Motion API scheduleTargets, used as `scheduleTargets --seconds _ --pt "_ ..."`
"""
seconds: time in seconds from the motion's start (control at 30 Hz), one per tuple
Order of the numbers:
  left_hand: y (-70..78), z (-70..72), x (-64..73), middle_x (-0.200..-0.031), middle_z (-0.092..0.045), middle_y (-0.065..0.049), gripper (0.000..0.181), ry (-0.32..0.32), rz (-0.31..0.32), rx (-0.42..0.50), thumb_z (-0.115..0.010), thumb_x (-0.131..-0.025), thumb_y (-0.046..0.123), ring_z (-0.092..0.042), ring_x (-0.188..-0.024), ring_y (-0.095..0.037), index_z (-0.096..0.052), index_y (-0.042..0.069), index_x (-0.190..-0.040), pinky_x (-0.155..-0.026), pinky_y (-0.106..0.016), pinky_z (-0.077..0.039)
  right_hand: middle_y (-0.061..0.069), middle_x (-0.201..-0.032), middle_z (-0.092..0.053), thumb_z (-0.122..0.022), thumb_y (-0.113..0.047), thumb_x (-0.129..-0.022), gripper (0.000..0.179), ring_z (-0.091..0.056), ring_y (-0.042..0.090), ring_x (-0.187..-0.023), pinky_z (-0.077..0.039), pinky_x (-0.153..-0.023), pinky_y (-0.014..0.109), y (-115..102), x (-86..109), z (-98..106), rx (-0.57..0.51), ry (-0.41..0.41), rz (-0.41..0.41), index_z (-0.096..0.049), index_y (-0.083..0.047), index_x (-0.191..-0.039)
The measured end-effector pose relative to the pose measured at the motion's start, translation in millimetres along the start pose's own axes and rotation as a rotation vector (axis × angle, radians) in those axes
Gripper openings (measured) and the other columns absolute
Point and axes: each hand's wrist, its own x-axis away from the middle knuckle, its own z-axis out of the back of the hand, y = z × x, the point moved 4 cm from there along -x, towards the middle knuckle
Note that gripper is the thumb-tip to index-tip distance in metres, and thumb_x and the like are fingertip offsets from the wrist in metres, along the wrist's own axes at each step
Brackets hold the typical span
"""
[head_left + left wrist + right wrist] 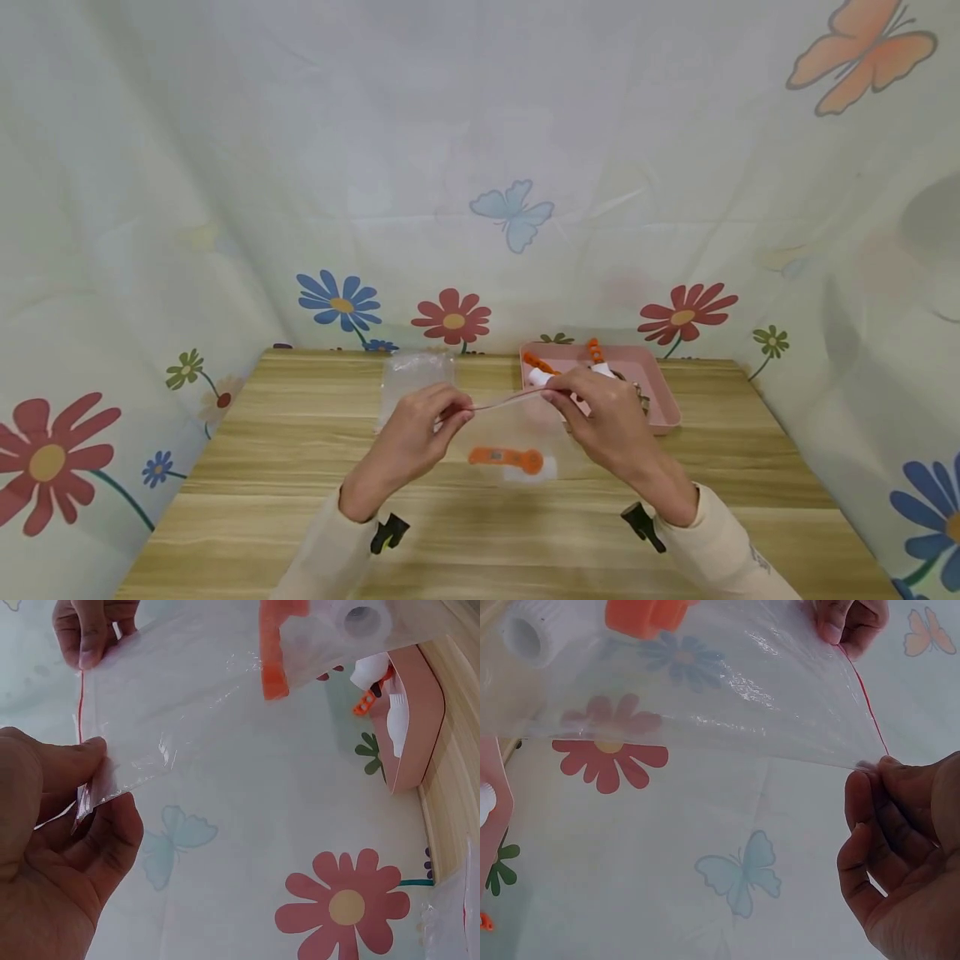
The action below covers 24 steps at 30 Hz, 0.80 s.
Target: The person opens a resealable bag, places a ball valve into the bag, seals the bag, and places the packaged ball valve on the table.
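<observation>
A clear zip bag [172, 697] with a red seal line hangs between my two hands over the table. My left hand [412, 437] pinches one end of its top edge between thumb and fingers. At the other end of that edge, my right hand [611, 425] pinches the corner the same way. Low inside the bag lie a long orange piece [506, 458] with a rounded end and a small grey patch, and a white hollow piece [367, 622] with a round opening. Between the hands the top edge looks stretched and nearly straight.
Behind my right hand stands a pink tray [663, 400] holding orange and white pieces. Flat clear bags [405, 375] lie at the back of the wooden table [300, 467], left of the tray. A flowered curtain [420, 125] surrounds the table's back and sides.
</observation>
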Motion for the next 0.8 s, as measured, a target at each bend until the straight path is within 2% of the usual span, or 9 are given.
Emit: scheduleTargets --seconds 0.13,0.33,0.47,0.57,0.67,0.8 --pt "-1.4 0.2 0.4 -0.081 -0.063 0.002 0.006 -0.029 0.024 0.003 -0.072 -0.088 0.01 -0.052 -0.07 -0.006 -0.068 0.008 -0.092 -0.062 -0.017 -0.049 -0.003 -0.075 -0.07 -0.048 -0.042 -0.097 0.042 -0.058 0.004 -0.061 -0.046 -0.056 0.021 0 -0.3 0 0.002 0.008 0.006 -0.071 -0.009 -0.084" --pt "-10.5 4.8 4.5 -0.077 -0.061 0.009 0.011 -0.135 0.117 -0.001 -0.074 -0.087 0.024 -0.051 -0.069 -0.001 -0.069 0.014 -0.092 -0.061 -0.02 -0.049 -0.003 -0.076 -0.071 -0.05 -0.041 -0.097 0.039 -0.059 0.005 -0.062 -0.047 -0.057 0.022 3 0.5 3 0.005 0.033 0.004 -0.072 -0.01 -0.086" --pt "-14.8 6.9 6.3 -0.077 -0.063 0.008 0.008 -0.184 0.134 -0.004 -0.074 -0.087 0.021 -0.053 -0.069 -0.002 -0.07 0.014 -0.091 -0.063 -0.023 -0.053 -0.004 -0.075 -0.07 -0.054 -0.037 -0.097 0.033 -0.059 0.006 -0.063 -0.048 -0.058 0.023 7 0.8 6 -0.014 0.049 0.003 -0.072 -0.011 -0.087" --pt "-17.7 7.6 6.9 -0.08 -0.064 0.007 0.006 -0.168 0.144 0.017 -0.073 -0.088 0.017 -0.055 -0.07 -0.003 -0.071 0.012 -0.092 -0.065 -0.025 -0.055 -0.005 -0.075 -0.069 -0.054 -0.037 -0.097 0.033 -0.059 0.006 -0.063 -0.048 -0.059 0.02 9 1.4 7 -0.022 0.051 0.003 -0.071 -0.011 -0.087" --pt "-19.9 9.0 6.2 -0.081 -0.065 0.005 0.005 -0.11 0.143 0.029 -0.072 -0.088 0.013 -0.056 -0.072 -0.004 -0.07 0.011 -0.092 -0.066 -0.026 -0.055 -0.005 -0.075 -0.069 -0.053 -0.038 -0.096 0.033 -0.059 0.006 -0.063 -0.048 -0.061 0.018 13 3.7 6 -0.016 0.042 -0.015 -0.071 -0.011 -0.087" --pt "-22.1 10.9 4.5 -0.081 -0.064 0.004 0.005 -0.031 0.137 0.011 -0.072 -0.088 0.011 -0.057 -0.073 -0.006 -0.069 0.011 -0.092 -0.065 -0.027 -0.055 -0.003 -0.075 -0.07 -0.068 -0.024 -0.09 0.015 -0.06 0.007 -0.064 -0.051 -0.059 0.023 19 8.7 2 -0.012 0.01 -0.067 -0.071 -0.01 -0.087"
